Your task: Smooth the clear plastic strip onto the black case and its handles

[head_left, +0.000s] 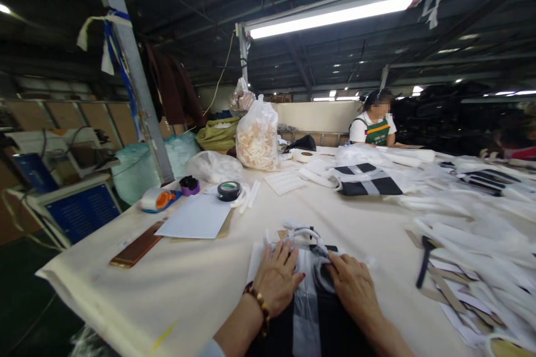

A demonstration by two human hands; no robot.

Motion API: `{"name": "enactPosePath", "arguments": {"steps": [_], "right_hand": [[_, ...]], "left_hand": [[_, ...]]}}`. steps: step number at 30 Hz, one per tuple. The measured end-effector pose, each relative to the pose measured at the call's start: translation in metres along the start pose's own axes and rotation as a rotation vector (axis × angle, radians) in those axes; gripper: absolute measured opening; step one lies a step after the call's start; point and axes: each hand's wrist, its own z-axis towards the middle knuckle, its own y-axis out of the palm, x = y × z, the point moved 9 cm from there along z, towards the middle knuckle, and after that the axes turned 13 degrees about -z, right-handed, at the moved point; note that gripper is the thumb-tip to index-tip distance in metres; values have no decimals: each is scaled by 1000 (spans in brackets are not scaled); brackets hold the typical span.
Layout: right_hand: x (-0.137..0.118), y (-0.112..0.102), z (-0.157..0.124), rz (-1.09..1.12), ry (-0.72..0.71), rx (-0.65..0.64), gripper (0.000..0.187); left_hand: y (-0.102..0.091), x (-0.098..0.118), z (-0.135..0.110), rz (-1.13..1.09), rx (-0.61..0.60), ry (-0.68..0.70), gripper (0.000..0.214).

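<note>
Left hand: my left hand (pixel 276 279) lies flat, fingers spread, on the black-and-grey garment (pixel 312 301).
Right hand: my right hand (pixel 352 284) presses it too, open.
Garment: tabletop (pixel 201 279), 6 o'clock.
Bag: clear plastic bag (pixel 257 136) of pale scraps, 11 o'clock.

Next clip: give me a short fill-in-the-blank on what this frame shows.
1. Both hands, left hand and right hand, press flat on a black and ____ garment.
2. The beaded bracelet is on the ____ wrist.
3. The tape roll is ____ in colour.

Missing: grey; left; black
</note>
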Motion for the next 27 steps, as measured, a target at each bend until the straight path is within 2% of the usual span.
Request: {"name": "enactPosePath", "arguments": {"steps": [2, 6, 10, 13, 16, 19, 20, 23, 25, 27], "right_hand": [[-1, 0, 1, -17, 1, -26, 15], [-5, -2, 5, -39, 11, -64, 11], [-3, -8, 7, -10, 29, -67, 12], [9, -17, -1, 33, 72, -15, 23], [31, -28, -23, 68, 194, 83, 33], [59, -27, -61, 295, 450, 126, 50], [66, -19, -75, 411, 562, 79, 56], [67, 13, -117, 713, 848, -219, 70], [59, 21, -135, 835, 939, -343, 70], [58, 20, -141, 889, 973, -359, 65]], "left_hand": [[8, 3, 2, -10, -49, 22, 53], [11, 4, 6, 17, -56, 30, 51], [3, 7, 3, 59, -31, 49, 50], [-7, 6, -4, 89, 22, 45, 53], [-14, 18, -15, 155, 124, 117, 52], [-9, 49, -29, 232, 212, 308, 49], [-4, 59, -33, 239, 217, 357, 50], [13, 79, -36, 245, 201, 389, 57], [23, 86, -35, 268, 189, 379, 65], [29, 90, -36, 298, 183, 392, 69]]}}
